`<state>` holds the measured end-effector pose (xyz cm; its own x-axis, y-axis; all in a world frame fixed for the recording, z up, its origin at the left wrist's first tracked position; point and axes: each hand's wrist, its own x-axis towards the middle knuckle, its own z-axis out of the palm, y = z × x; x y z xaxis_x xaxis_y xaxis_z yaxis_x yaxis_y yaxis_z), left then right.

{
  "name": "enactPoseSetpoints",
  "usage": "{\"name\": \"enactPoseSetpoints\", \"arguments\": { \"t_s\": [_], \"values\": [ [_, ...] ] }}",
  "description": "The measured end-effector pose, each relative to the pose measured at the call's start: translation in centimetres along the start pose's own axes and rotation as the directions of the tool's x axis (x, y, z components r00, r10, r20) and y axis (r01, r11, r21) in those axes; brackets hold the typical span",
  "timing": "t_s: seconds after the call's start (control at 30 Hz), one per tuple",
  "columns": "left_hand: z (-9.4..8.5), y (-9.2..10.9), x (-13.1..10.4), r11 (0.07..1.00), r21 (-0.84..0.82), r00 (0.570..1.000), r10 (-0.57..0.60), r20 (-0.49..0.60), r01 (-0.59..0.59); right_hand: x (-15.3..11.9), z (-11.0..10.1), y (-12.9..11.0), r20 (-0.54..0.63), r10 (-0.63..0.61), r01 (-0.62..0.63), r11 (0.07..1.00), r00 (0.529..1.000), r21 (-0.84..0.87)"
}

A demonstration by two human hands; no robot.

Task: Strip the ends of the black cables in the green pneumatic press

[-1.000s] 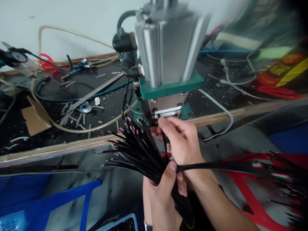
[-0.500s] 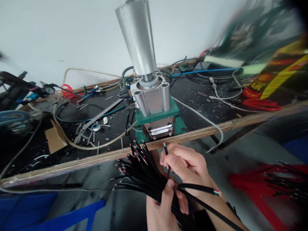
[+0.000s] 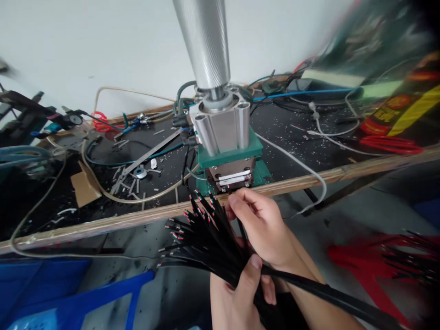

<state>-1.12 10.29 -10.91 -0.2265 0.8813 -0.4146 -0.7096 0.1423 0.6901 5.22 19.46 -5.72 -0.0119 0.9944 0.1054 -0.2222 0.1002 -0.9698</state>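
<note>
- Right hand point(image 3: 263, 224): thumb and forefinger pinched together with no gap, holding one black cable point(image 3: 241, 229) near its tip.
- Left hand point(image 3: 237, 300): curled round the bunch point(image 3: 209, 247) of black cables, thumb pressed on top — the coloured ends fan out to the left of the right fingers.
- The press point(image 3: 227, 128) stands directly beyond the right fingers, blocking the way straight ahead; the pinched tip is near its front, though I cannot tell whether they touch.
- The edge of the table point(image 3: 103, 228) runs just behind the right fingertips.
- A loose strand point(image 3: 319, 286) leads from the left thumb to the lower right, across the right forearm.
- Left of the fingers, on the table: cardboard point(image 3: 84, 187), a tape roll point(image 3: 140, 172), a metal strip point(image 3: 151, 152) and a tan hose point(image 3: 127, 200).
- Right of the fingers: a grey lead point(image 3: 299, 162) — then, well apart, a red cord point(image 3: 392, 145).
- Below table height: a blue frame point(image 3: 134, 293) to their left, a red one point(image 3: 367, 266) to their right.
</note>
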Motion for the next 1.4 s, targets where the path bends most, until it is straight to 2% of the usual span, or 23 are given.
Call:
{"name": "enactPoseSetpoints", "arguments": {
  "t_s": [0.1, 0.2, 0.37, 0.47, 0.6, 0.83, 0.9, 1.1, 1.4],
  "values": [
    [1.3, 1.1, 0.0, 0.999, -0.049, 0.999, -0.021, -0.049, 0.019, 0.7, 0.6, 0.2, -0.083, -0.006, 0.007, 1.000, 0.997, 0.012],
    [2.4, 2.0, 0.2, 0.996, -0.079, 0.997, -0.052, -0.055, 0.048, 1.4, 1.1, 0.1, -0.154, -0.039, 0.037, 0.999, 0.987, -0.015],
    [2.5, 2.2, 0.7, 0.993, -0.070, 0.991, -0.104, -0.080, 0.099, 2.0, 1.6, -0.2, -0.238, -0.027, 0.008, 0.997, 0.971, -0.080],
    [1.9, 2.3, 0.9, 0.989, -0.083, 0.988, -0.126, -0.092, 0.119, 2.0, 1.7, -0.2, -0.258, -0.008, -0.019, 0.995, 0.966, -0.102],
    [1.2, 2.5, 1.1, 0.987, -0.061, 0.989, -0.146, 0.012, 0.146, 2.0, 1.8, -0.3, -0.283, -0.008, -0.024, 0.994, 0.959, -0.107],
    [0.9, 3.1, 1.3, 0.984, -0.022, 0.980, -0.176, 0.090, 0.179, 2.2, 2.2, -0.6, -0.332, 0.007, -0.032, 0.997, 0.943, -0.068],
    [1.2, 3.3, 1.2, 0.984, -0.016, 0.981, -0.177, 0.076, 0.179, 2.3, 2.3, -0.6, -0.332, 0.008, -0.028, 0.998, 0.943, -0.057],
    [2.5, 3.6, 0.4, 0.984, -0.025, 0.982, -0.178, -0.069, 0.176, 2.3, 2.4, -0.4, -0.324, 0.017, -0.033, 0.999, 0.946, -0.043],
    [2.4, 3.9, 0.4, 0.985, -0.024, 0.981, -0.174, -0.086, 0.173, 2.5, 2.3, -0.5, -0.319, 0.020, -0.037, 0.998, 0.948, -0.049]
  ]
}}
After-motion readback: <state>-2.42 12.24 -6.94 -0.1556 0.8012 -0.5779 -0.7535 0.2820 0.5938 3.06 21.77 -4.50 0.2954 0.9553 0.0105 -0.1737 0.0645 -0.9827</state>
